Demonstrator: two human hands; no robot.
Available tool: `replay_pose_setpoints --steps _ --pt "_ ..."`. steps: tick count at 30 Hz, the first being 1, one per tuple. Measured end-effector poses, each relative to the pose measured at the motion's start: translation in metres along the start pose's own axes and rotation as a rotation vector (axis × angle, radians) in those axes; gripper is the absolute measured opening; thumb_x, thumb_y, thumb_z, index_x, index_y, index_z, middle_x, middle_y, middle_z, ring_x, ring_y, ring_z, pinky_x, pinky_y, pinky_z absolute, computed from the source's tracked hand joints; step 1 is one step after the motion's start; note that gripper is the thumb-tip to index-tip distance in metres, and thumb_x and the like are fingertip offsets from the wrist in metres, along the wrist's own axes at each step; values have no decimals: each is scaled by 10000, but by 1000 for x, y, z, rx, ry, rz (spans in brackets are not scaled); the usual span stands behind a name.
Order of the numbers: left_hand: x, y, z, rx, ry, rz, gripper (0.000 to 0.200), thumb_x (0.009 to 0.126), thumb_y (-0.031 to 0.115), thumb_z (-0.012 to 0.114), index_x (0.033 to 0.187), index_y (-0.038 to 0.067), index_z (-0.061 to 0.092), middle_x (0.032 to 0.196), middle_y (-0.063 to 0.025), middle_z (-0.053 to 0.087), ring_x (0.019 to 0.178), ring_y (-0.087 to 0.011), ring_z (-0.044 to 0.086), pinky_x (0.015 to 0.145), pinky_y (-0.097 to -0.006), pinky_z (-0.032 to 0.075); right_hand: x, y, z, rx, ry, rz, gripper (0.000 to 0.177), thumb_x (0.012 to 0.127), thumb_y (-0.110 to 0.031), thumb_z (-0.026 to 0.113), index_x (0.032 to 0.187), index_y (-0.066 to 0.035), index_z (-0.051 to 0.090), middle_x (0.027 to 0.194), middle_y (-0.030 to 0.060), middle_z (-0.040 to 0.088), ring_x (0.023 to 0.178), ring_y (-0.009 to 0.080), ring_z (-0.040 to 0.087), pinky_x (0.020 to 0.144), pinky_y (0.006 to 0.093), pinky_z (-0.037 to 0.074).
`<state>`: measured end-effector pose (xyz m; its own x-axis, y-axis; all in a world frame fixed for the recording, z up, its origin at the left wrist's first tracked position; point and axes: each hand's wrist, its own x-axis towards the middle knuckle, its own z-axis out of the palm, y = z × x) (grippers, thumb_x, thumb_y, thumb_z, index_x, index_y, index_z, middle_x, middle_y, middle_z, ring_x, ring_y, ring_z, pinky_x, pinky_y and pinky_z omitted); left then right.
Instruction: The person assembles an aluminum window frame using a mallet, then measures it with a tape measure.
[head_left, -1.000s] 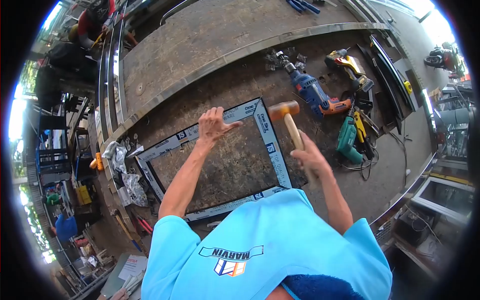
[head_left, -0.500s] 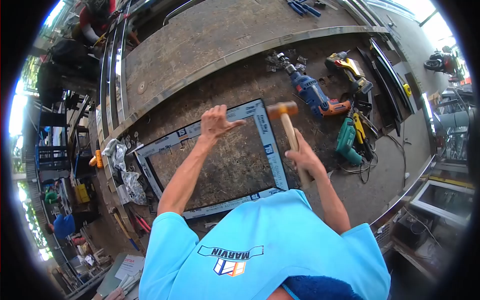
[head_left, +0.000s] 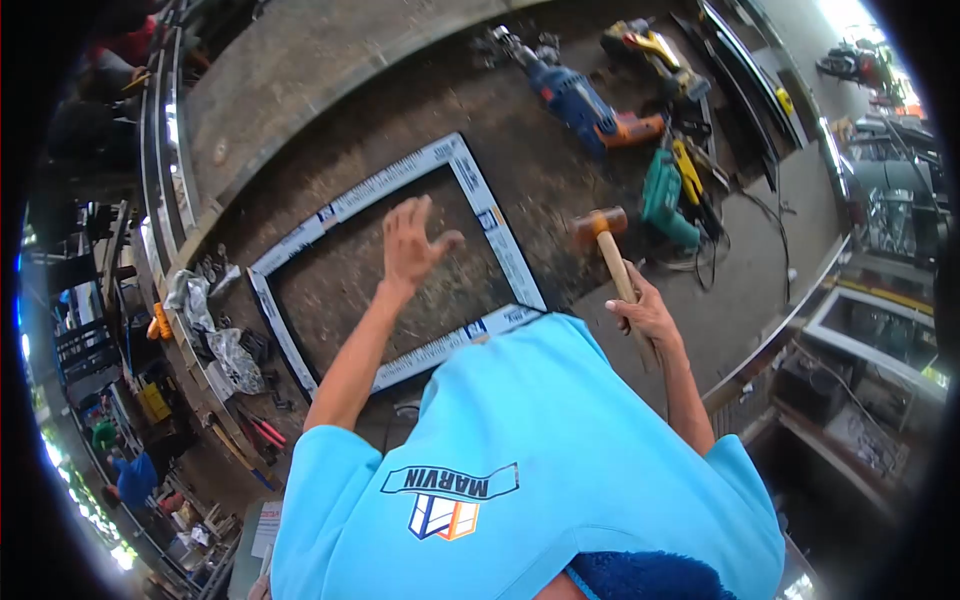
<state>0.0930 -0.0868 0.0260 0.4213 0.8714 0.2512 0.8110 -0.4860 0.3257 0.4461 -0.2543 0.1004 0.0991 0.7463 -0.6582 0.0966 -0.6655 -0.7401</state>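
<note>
A rectangular aluminium frame (head_left: 497, 235) covered in printed protective film lies flat on the workbench (head_left: 330, 290). Over its opening hovers my left hand (head_left: 410, 245), fingers spread and holding nothing. To the right of the frame, my right hand (head_left: 645, 308) is wrapped round the wooden handle of a mallet (head_left: 618, 265). The mallet's brownish head is raised and apart from the frame. My body hides part of the frame's near side.
A blue and orange power drill (head_left: 585, 105), a yellow cordless drill (head_left: 655, 58) and a green power tool (head_left: 665, 205) with cables lie to the right. Crumpled clear plastic (head_left: 235, 360) sits left of the frame. A long metal bar (head_left: 300, 125) runs behind it.
My left hand has lifted off the frame's far side and now hangs over its opening. The mallet has moved away from the frame's right corner. The whole view has shifted.
</note>
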Motion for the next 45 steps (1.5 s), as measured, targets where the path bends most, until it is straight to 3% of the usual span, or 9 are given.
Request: replay_pose_setpoints --steps 7,11,17,22,24,31,36,38,45 --pt "-123 105 9 -190 -372 -42 831 616 644 711 1152 44 504 1053 -137 478 1011 -321 439 896 -483 327 -40 36 -14 77 43 259 729 760 -189 715 1382 -51 361 689 2 499 465 73 455 409 226 391" --pt "-144 89 25 -136 -307 -3 746 620 551 754 1100 31 516 1007 -121 485 951 -292 453 851 -430 358 -58 9 -52 43 341 24 507 747 -152 711 1197 -50 501 683 0 495 453 79 467 401 231 405" --pt "-141 90 20 -214 -187 47 616 671 396 771 1068 -7 527 933 -138 559 862 -285 553 763 -377 474 -26 9 -63 467 809 -322 316 848 -147 637 997 -97 362 686 3 433 465 90 440 396 230 417" --pt "-130 85 24 -246 -202 78 668 635 384 790 1092 -23 522 951 -171 599 904 -307 593 777 -380 502 -48 51 44 -58 -180 85 767 736 -91 665 1402 -33 289 903 80 557 512 118 507 438 289 444" --pt "-140 63 27 -272 -235 146 687 611 375 807 1087 -30 522 956 -173 597 883 -311 593 749 -379 509 -48 45 31 8 -188 48 745 744 -102 661 1392 -43 300 822 61 540 499 108 497 419 271 431" --pt "-120 68 25 -270 -194 81 712 618 473 788 1070 -23 549 951 -180 617 855 -320 621 717 -383 533 -22 31 -18 391 678 -157 483 766 -100 623 1201 -48 419 717 -2 455 454 79 461 372 218 418" --pt "-120 63 32 -274 -232 134 691 611 443 801 1064 -19 557 954 -180 618 877 -324 620 743 -386 532 -18 102 42 -505 -136 -382 812 715 -110 623 1423 -47 230 1120 255 559 865 310 623 747 359 513" --pt "-121 58 28 -274 -200 131 699 579 415 821 1053 -26 558 923 -174 616 848 -328 615 737 -374 527 -21 70 40 -383 -200 -143 802 701 -101 636 1412 -52 267 1073 201 578 736 250 620 642 341 510" --pt "-112 62 26 -262 -172 92 695 574 459 820 1009 -29 584 914 -163 621 810 -297 628 687 -360 545 -33 33 5 -120 -83 -31 750 711 -84 666 1387 -56 343 777 56 538 484 104 488 425 248 417"
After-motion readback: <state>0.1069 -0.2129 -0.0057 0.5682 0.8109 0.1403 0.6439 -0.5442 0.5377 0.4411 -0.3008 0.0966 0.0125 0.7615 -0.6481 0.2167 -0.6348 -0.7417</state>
